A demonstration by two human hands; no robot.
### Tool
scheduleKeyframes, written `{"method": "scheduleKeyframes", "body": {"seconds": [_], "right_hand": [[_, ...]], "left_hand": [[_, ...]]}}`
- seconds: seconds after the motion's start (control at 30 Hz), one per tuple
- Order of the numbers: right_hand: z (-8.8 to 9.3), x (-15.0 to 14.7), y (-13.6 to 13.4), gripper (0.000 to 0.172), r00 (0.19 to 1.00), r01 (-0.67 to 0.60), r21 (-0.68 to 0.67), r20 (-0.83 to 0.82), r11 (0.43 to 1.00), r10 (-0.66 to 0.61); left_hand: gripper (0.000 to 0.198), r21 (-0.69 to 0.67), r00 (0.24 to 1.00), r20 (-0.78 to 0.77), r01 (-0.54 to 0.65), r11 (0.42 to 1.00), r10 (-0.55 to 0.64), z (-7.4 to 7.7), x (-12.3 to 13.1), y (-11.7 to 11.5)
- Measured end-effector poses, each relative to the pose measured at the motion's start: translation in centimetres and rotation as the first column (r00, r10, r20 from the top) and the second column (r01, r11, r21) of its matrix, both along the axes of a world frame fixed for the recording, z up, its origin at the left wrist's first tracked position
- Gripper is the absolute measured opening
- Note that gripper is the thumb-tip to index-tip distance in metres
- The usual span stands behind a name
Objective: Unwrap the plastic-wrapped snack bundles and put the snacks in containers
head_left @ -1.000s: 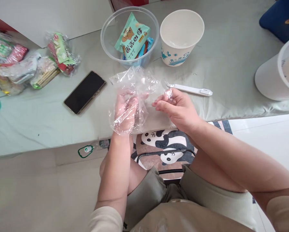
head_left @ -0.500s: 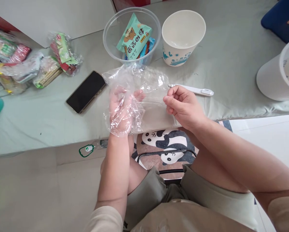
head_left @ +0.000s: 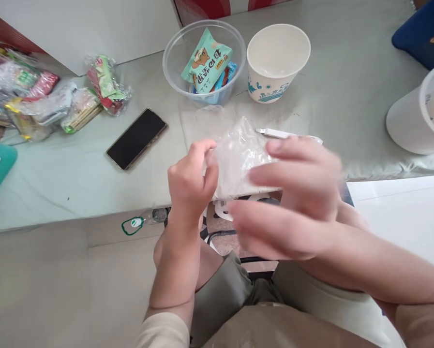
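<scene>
A clear plastic bag (head_left: 234,154), crumpled and shiny, hangs over the front edge of the covered bench. My left hand (head_left: 193,174) is closed, with thumb and forefinger pinching the left side of the bag. On the other side, my right hand (head_left: 289,193) is raised nearer the camera, smeared by motion, its fingers apart and curved; nothing shows in it. Its fingertips overlap the bag's right part in view, and I cannot tell whether they touch it. Behind it lies a slim white tool with a narrow metal tip (head_left: 285,135), partly covered by the fingers.
A clear round tub (head_left: 169,72) holds a mint-green snack packet (head_left: 209,60) and blue packets. Beside it stands a white paper bucket (head_left: 271,79). A black phone (head_left: 137,139) lies left, near several wrapped packets (head_left: 50,101). Another white bucket (head_left: 405,116) stands at right.
My left hand has come out from inside the bag and now pinches its side. My right hand has opened and moved down and towards the camera. The view has shifted slightly.
</scene>
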State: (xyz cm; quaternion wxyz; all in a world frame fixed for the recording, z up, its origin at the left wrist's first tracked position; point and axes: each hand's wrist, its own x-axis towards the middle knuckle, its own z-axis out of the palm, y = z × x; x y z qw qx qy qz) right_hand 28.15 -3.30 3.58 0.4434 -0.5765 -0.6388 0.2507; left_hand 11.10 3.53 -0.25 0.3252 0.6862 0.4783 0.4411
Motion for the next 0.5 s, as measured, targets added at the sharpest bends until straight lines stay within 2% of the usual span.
{"method": "scheduleKeyframes", "body": {"seconds": [0.07, 0.1, 0.17, 0.23, 0.3, 0.4, 0.5], "right_hand": [[-0.7, 0.1, -0.2, 0.014, 0.970, -0.056, 0.160, 0.241, 0.986, 0.017], [-1.5, 0.3, 0.0, 0.014, 0.944, -0.036, 0.224, 0.326, 0.974, -0.041], [-3.3, 1.2, 0.8, 0.016, 0.893, 0.076, 0.193, 0.423, 0.978, -0.153], [-4.7, 2.1, 1.7, 0.022, 0.886, 0.188, 0.081, 0.417, 0.979, -0.205], [-5.3, 2.9, 2.2, 0.032, 0.925, 0.206, -0.008, 0.329, 0.978, -0.193], [-5.0, 3.2, 2.3, 0.043, 0.994, 0.102, -0.082, 0.054, 0.991, -0.098], [-4.8, 2.7, 2.4, 0.073, 0.958, -0.011, -0.155, -0.285, 0.988, -0.034]], "left_hand": [[0.011, -0.031, 0.998, 0.061, 0.034, 0.999, -0.032, 0.1, 0.5, -0.2], [0.010, -0.045, 0.994, 0.103, 0.042, 0.998, -0.037, 0.0, 0.6, -0.1], [0.009, -0.081, 0.978, 0.206, 0.047, 0.996, -0.030, -0.1, 0.5, 0.0], [0.011, -0.146, 0.952, 0.305, 0.053, 0.988, -0.006, -0.3, 0.2, 0.3], [0.013, -0.215, 0.928, 0.372, 0.057, 0.975, 0.028, -0.4, -0.2, 0.6], [0.019, -0.280, 0.902, 0.432, 0.100, 0.955, 0.032, -0.3, -0.5, 0.8], [0.025, -0.359, 0.864, 0.503, 0.211, 0.909, -0.002, -0.2, -0.6, 0.8]]}}
